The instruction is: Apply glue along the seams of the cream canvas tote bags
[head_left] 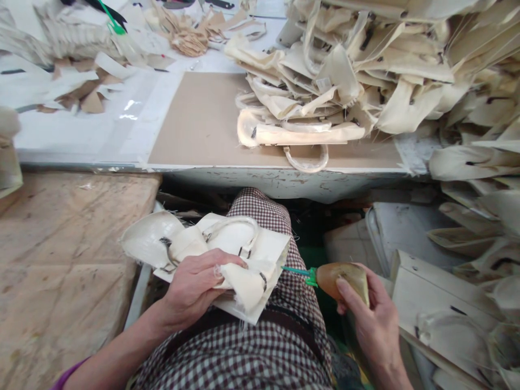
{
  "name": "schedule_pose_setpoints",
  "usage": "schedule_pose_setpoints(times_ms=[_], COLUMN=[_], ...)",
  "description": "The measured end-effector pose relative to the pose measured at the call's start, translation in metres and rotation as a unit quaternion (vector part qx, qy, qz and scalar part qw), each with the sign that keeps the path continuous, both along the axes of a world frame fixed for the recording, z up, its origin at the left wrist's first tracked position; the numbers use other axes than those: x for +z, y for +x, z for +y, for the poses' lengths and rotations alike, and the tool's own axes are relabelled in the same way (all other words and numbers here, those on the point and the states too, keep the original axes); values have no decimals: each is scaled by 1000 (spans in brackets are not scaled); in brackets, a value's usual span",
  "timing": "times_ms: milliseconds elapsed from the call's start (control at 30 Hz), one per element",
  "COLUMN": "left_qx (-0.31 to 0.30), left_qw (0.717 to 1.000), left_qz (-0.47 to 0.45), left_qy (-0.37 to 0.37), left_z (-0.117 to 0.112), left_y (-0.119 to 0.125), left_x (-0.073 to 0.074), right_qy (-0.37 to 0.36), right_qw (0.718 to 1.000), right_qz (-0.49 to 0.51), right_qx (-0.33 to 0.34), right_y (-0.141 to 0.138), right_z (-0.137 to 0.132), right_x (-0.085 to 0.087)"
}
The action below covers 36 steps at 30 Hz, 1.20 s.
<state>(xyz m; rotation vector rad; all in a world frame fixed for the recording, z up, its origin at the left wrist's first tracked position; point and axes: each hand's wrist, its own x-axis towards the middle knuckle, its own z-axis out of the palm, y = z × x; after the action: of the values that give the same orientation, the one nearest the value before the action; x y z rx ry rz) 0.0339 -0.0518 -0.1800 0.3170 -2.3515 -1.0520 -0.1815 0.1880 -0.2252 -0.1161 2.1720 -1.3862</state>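
A cream handbag (271, 242) with a curved handle and loose threads at its edges rests on my lap, over a checked apron (260, 214). My left hand (199, 281) grips it, the fingers closed around a folded-over flap. My right hand (371, 314) is wrapped around an amber squeeze bottle (339, 279) with a green cap and a thin nozzle. The bottle lies sideways, its nozzle pointing left. The nozzle's tip is close to the bag's right edge; whether it touches, I cannot tell.
A large pile of similar cream bags (345, 70) covers the worktable's right part, with more stacked at the far right. Brown and white scraps (89, 92) and another green-capped bottle (117, 27) lie at the back left. A brown-covered surface (65, 260) stands to my left.
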Motion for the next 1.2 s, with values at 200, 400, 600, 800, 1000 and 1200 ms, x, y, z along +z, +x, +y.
schedule_pose_setpoints(times_ms=[200,400,600,800,1000,1200], left_qx=[2,-6,-9,-9,-17,-14], left_qw=[1000,1000,1000,1000,1000,1000], left_qz=[10,9,-7,-7,-5,8], left_qy=[-4,-5,-9,-4,-15,-20], left_z=[-2,-3,-3,-4,-4,-5], left_y=[0,2,-1,1,1,0], left_x=[0,-3,0,-5,-6,-5], right_qy=[-18,-56,-91,-111,-110,-114], right_qw=[999,998,994,992,992,992], right_qz=[30,-8,-55,-50,-60,-44], right_qx=[-33,4,11,-23,-13,-27], right_y=[-1,-7,-7,-3,0,0], right_z=[-8,-6,-1,1,4,0], right_x=[-4,-17,-17,-21,-24,-26])
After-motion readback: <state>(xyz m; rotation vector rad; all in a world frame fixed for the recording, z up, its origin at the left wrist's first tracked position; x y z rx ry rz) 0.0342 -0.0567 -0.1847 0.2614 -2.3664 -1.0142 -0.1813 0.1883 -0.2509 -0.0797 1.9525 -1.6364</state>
